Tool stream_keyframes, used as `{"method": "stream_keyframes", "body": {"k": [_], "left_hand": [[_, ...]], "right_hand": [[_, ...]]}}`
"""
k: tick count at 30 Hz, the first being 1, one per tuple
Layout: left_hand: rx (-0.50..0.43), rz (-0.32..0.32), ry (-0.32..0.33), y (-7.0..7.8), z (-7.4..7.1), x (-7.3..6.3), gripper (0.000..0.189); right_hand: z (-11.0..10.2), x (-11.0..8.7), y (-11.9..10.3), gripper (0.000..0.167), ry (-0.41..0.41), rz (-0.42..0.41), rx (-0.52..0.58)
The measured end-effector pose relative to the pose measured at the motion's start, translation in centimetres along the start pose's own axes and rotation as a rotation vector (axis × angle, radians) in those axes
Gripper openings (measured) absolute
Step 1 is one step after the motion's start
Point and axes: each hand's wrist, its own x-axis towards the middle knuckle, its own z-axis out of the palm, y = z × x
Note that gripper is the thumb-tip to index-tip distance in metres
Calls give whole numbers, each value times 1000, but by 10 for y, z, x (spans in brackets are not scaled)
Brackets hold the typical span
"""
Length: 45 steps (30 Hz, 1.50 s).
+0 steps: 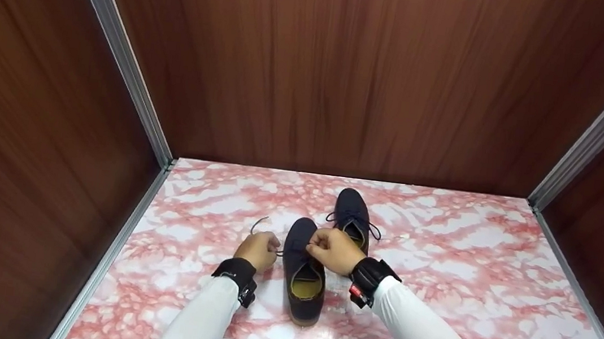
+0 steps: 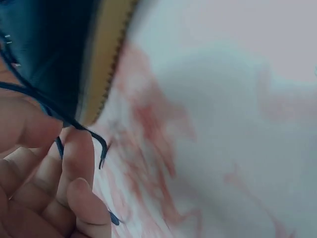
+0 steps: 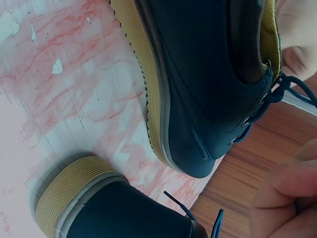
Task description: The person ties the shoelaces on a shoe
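The near dark blue shoe [image 1: 301, 235] stands upright between the two hands, its yellow insole [image 1: 305, 289] showing. To its left, the left hand [image 1: 257, 249] pinches a dark blue shoelace [image 2: 69, 119] between thumb and forefinger, beside the tan sole edge [image 2: 106, 59]. The lace's loose end hangs past the fingers. The right hand [image 1: 335, 250] has its fingers curled and thumb against forefinger at the lacing on the shoe's right side, pinching the lace there. In the right wrist view, a crossed lace knot [image 3: 278, 91] sits at the top of the shoe's eyelets.
A matching shoe [image 1: 351, 204] stands farther back to the right, its lace tied in a bow and its heel partly behind the right hand. A red-and-white marbled surface [image 1: 465, 285] lies under both shoes. Brown wood-grain panels [image 1: 324, 70] wall the back and sides.
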Motion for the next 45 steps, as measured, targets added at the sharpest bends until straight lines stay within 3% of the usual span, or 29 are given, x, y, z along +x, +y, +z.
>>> {"method": "stream_keyframes", "body": {"k": [5, 13, 18, 24, 27, 29, 32, 37, 45], "left_hand": [[36, -18, 60, 1, -3, -1, 4], [26, 20, 105, 6, -11, -10, 3], [108, 55, 120, 14, -13, -18, 5], [282, 65, 222, 22, -11, -28, 16], [312, 57, 240, 26, -11, -32, 18], [322, 64, 208, 28, -14, -33, 20], [296, 62, 103, 33, -23, -36, 25], [185, 38, -67, 46, -40, -39, 31], [8, 55, -193, 64, -50, -45, 30]], "right_hand": [[-1, 0, 1, 26, 1, 33, 41], [-5, 2, 2, 32, 32, 97, 75], [-5, 1, 3, 32, 72, 95, 59], [-4, 0, 4, 30, 84, 105, 37], [-5, 0, 4, 31, 84, 113, 29], [-6, 0, 3, 31, 82, 114, 29], [-9, -1, 2, 30, 83, 109, 26], [-12, -1, 1, 29, 87, 96, 16], [-12, -1, 1, 28, 92, 96, 7]]}}
